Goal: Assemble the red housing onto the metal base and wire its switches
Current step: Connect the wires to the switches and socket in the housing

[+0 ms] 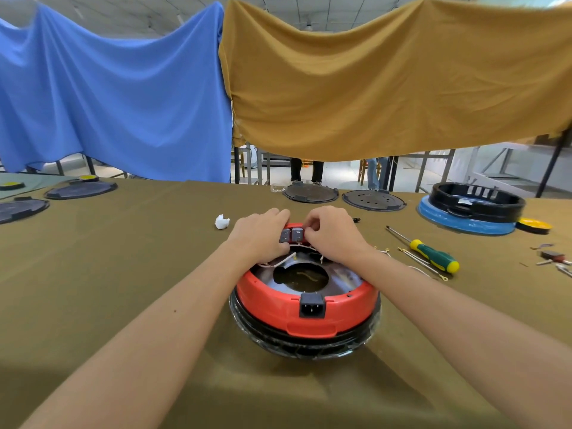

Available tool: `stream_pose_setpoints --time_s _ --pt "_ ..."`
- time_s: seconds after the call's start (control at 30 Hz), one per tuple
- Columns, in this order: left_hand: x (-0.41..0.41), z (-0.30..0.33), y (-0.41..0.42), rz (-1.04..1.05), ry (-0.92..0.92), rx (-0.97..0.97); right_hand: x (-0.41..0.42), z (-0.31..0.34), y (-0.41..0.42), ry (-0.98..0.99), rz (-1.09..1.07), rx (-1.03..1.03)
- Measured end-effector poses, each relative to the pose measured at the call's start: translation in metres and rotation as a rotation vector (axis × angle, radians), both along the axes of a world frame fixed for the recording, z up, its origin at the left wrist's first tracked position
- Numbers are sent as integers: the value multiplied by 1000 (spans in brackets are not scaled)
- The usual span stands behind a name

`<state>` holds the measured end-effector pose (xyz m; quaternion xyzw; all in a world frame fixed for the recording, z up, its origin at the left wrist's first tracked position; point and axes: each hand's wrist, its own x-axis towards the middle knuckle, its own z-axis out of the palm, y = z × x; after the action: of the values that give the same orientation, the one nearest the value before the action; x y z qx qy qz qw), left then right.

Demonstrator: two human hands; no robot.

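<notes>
The red housing [309, 317] sits as a ring on the dark metal base [306, 345] in the middle of the table, with a black power socket [312, 305] on its near side. Two grey switches [291, 235] sit at its far rim. My left hand [263, 233] grips the far rim beside the switches. My right hand [332, 235] curls its fingers at the right switch, pinching there; what it pinches is hidden. White wires [280, 261] run from the switches down into the housing.
A green and yellow screwdriver [433, 254] and loose wires [424, 264] lie to the right. Dark round plates [309, 192] rest at the far edge and far left. A black ring on a blue base [470, 209] stands far right. White crumpled scrap [222, 222] lies left of my hands.
</notes>
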<state>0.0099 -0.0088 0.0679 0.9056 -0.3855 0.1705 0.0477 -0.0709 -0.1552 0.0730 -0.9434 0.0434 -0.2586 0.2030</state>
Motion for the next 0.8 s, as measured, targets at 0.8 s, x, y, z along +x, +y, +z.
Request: stream_pose_setpoints --time_s 0.8 --pt "3 0 4 -177 172 -63 -10 3 5 256 16 -365"
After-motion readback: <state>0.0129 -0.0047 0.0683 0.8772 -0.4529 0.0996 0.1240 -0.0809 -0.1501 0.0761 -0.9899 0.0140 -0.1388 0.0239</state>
